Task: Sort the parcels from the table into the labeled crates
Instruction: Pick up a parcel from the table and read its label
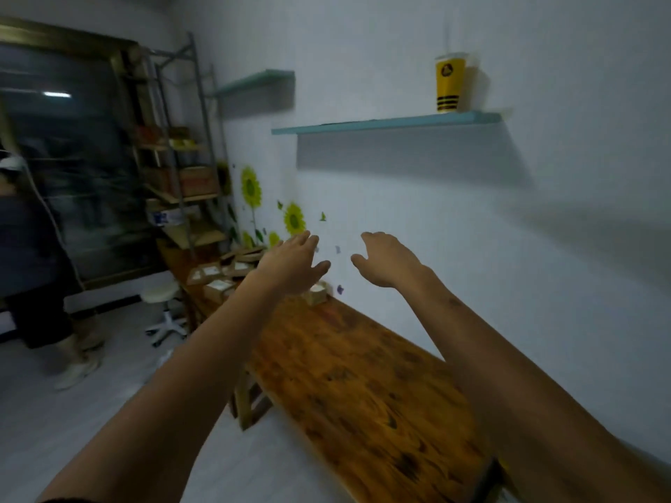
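Both bare forearms reached from the lower edge of the frame up toward its centre, converging as they went. The left arm rose from the lower left corner, its wrist straight; the left hand [294, 265] lay palm down, fingers extended and held together, thumb spread out to the right. The right arm came from the lower right corner. The right hand [381, 257] hung just right of centre, back toward the camera, fingers loosely bent and holding nothing. The hands were near each other, not touching.
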